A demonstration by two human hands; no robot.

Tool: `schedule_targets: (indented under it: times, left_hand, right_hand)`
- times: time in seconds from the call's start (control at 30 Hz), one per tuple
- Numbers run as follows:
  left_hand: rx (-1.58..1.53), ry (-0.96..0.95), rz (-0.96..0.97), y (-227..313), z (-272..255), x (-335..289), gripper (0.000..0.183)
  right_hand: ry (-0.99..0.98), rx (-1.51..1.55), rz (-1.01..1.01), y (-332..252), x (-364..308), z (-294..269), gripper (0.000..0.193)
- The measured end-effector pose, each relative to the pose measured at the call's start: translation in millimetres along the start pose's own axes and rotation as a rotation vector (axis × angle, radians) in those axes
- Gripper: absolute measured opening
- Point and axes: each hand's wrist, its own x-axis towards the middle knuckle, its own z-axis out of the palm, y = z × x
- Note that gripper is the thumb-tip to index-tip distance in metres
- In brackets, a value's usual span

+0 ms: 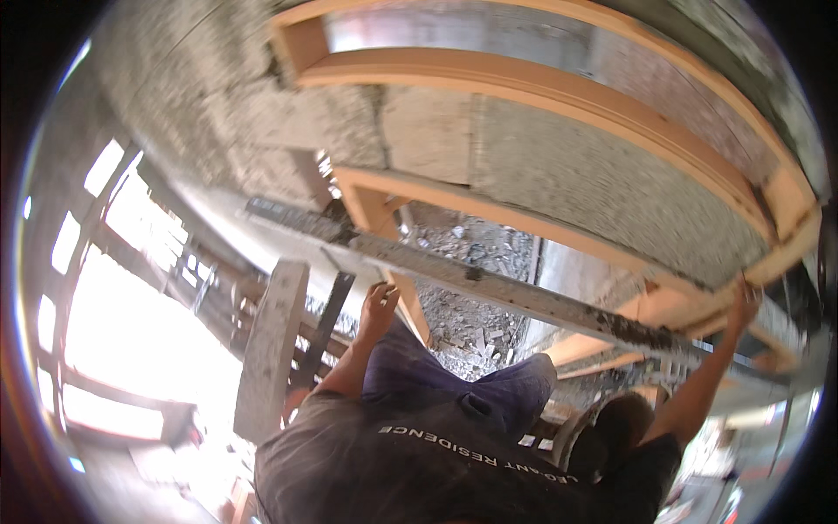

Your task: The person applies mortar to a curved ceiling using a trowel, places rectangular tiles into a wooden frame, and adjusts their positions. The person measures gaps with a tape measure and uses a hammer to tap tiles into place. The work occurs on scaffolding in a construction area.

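My left hand (pixel 379 306) is raised near the middle with its fingers curled. A small pale bit shows at the fingers, too small to name. Just beyond that hand, a long mortar-stained beam (pixel 471 272) crosses from left to right. Stretched out to the far right, my right hand (pixel 743 307) is closed at the edge of an orange-brown wooden frame (pixel 532 80); blur softens its fingers. The frame has curved-looking rails and is set against a rough grey wall (pixel 602 166). Beneath its lower rail, a narrow wooden upright (pixel 367 205) stands left of the opening.
Rubble and broken stones (pixel 471 336) cover the ground below the beam. A thick pale plank (pixel 272 349) and a dark metal bar (pixel 325 327) stand close on my left. A dark, rounded bucket-like container (pixel 602 432) is beside my right side. Bright openings lie at far left.
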Motion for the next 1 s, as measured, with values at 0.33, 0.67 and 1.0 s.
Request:
schedule_targets:
  times: [0.33, 0.67, 1.0]
  left_hand:
    - [0.112, 0.209, 0.03, -43, -47, -19, 0.024]
    - [0.126, 0.289, -0.055, -59, -69, -20, 0.027]
    - [0.121, 0.272, -0.091, -62, -70, -17, 0.026]
  right_hand:
    - [0.059, -0.284, 0.128, -94, -25, 16, 0.084]
    - [-0.065, -0.2, 0.178, -96, -24, 14, 0.098]
    - [0.007, -0.215, 0.153, -88, -20, 13, 0.096]
